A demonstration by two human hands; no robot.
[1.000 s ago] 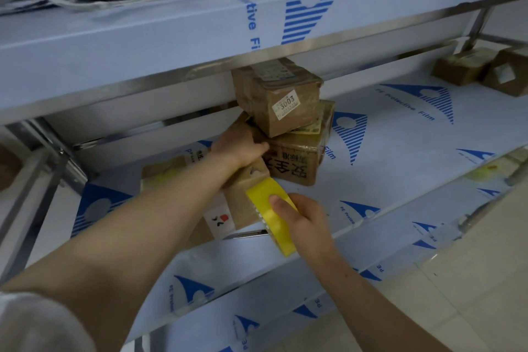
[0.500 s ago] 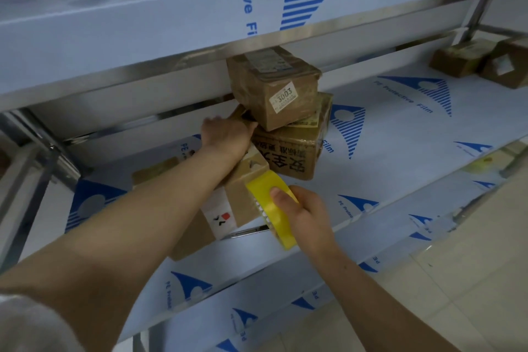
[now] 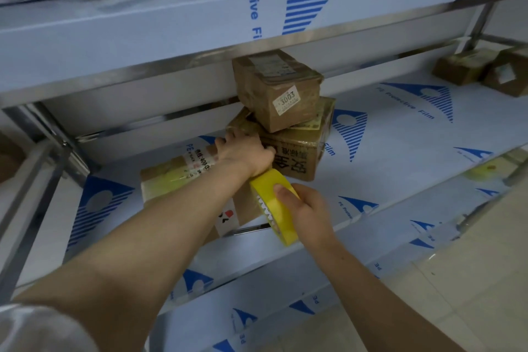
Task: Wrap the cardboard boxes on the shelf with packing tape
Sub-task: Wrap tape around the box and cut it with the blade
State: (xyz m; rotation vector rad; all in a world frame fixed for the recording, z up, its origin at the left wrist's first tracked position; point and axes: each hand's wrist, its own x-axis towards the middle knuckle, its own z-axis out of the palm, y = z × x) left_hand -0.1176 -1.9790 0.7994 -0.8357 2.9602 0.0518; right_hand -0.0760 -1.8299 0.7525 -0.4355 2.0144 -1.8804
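Our right hand [image 3: 310, 213] clamps yellow tape roll [image 3: 281, 216], left hand [image 3: 243, 151] (curl unclear) braces brown cardboard box [image 3: 171, 180]; could knock neighbouring box stack [image 3: 298, 151].

One head-worn view; looks forward and down, close on the shelf [image 3: 400, 157].

Both forearms bare; white short sleeve [image 3: 34, 328] at left shoulder; no gloves.

open shelf [image 3: 400, 168] right of stacked boxes [image 3: 288, 123]
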